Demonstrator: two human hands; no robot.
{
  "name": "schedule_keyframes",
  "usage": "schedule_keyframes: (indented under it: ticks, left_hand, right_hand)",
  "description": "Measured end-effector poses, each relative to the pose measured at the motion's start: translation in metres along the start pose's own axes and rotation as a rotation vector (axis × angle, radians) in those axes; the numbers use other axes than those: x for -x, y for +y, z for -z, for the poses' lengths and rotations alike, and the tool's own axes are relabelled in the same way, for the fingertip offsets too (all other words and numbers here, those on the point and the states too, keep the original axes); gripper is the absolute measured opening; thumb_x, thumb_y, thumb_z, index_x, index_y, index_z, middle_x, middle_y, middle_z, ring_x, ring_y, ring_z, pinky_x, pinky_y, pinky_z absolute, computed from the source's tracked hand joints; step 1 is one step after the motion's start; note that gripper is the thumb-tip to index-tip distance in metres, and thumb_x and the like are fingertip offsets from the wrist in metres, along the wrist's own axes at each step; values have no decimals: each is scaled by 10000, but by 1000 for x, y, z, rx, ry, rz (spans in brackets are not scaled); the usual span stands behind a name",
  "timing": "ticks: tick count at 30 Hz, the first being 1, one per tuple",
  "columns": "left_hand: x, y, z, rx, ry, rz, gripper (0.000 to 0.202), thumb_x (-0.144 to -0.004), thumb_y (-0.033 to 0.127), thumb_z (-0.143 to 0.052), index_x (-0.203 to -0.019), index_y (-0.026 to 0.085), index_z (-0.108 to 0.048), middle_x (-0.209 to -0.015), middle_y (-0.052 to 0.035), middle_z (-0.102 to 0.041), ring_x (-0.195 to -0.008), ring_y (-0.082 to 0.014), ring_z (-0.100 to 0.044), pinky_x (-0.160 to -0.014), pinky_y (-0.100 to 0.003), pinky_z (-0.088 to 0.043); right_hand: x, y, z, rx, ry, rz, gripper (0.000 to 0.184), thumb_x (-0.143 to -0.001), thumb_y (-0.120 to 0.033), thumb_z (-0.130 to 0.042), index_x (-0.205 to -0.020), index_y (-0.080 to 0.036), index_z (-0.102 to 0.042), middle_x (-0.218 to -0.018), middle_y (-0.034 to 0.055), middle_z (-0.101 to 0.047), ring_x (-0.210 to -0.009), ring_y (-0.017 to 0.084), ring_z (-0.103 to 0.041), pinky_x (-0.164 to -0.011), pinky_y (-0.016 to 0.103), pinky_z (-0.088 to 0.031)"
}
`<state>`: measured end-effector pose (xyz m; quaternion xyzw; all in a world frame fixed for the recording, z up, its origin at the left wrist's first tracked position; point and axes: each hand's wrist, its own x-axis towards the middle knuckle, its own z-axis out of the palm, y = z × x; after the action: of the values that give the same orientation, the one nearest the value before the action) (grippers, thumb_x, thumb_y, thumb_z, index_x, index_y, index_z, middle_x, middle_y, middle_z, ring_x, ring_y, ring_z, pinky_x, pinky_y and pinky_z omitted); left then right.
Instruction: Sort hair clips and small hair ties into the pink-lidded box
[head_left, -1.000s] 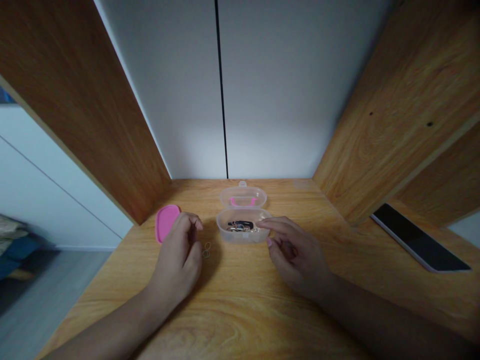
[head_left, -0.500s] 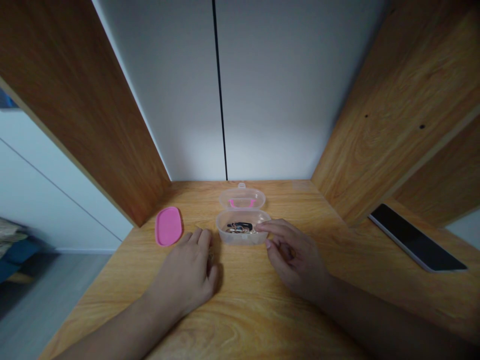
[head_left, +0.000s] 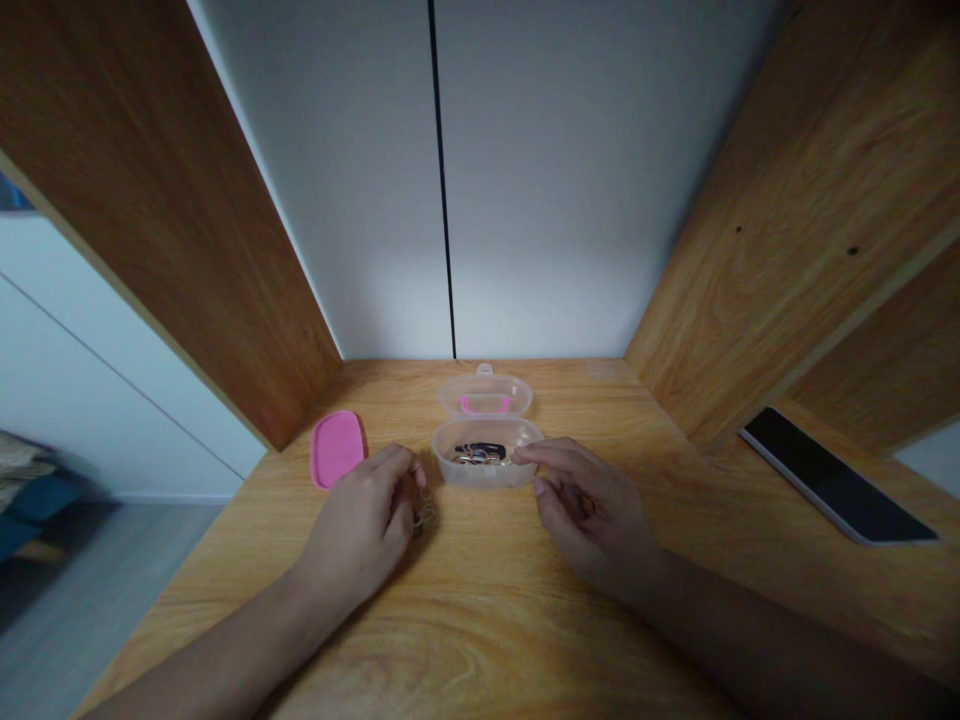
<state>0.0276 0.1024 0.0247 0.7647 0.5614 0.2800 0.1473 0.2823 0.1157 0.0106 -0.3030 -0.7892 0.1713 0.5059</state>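
Observation:
A small clear plastic box (head_left: 486, 466) stands open on the wooden desk (head_left: 480, 610), its hinged lid (head_left: 485, 394) tipped back with a pink clasp showing. Dark and metallic small items lie inside it. My left hand (head_left: 367, 530) rests just left of the box, fingers curled in a pinch on a pair of small metal rings (head_left: 424, 512) at the desk surface. On the other side, my right hand (head_left: 589, 510) touches the box's right rim with its forefinger, the other fingers loosely curled with nothing visible in them.
A pink oval lid (head_left: 336, 447) lies flat at the left, near the desk edge. A dark tablet (head_left: 832, 485) rests on a ledge at the right. Wooden panels rise on both sides and a white wall stands behind the box.
My left hand went flat over the small rings half a second ago, then curled into a pinch on them. The right hand and the box stayed put.

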Motion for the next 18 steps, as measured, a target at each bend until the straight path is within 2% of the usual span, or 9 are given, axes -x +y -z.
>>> schedule_keyframes:
  ticks: [3,6,14,18]
  left_hand:
    - [-2,-2,-3,-29,-48,41,345,-735,-9,-392,-879,192,-632,-859,-38,-693,-820,-210,-638,-741,-319,-460]
    - [-3,-2,-4,-70,-73,26,401,-754,-14,-390,-962,185,-669,-961,-55,-720,-899,-222,-658,-794,-331,-477]
    - [-2,2,-1,-124,-164,47,335,-748,14,-404,-795,195,-682,-824,-39,-727,-793,-219,-669,-712,-311,-460]
    - [-1,5,3,-112,-211,-8,235,-712,69,-460,-771,196,-649,-785,-29,-705,-753,-218,-648,-688,-313,-444]
  right_hand:
    - [1,0,0,0,-3,-18,408,-883,-42,-514,-1217,-263,-593,-1000,29,-636,-517,60,-459,-494,205,-425]
    - [1,-1,0,2,-4,-14,406,-881,-39,-511,-1213,-257,-596,-1000,31,-631,-520,59,-460,-497,203,-426]
    - [2,0,0,-9,-15,-33,396,-889,-48,-509,-1217,-250,-600,-954,24,-608,-523,59,-459,-489,197,-416]
    - [1,1,0,-9,-16,-30,406,-886,-47,-511,-1220,-260,-597,-941,17,-605,-517,59,-452,-490,200,-414]
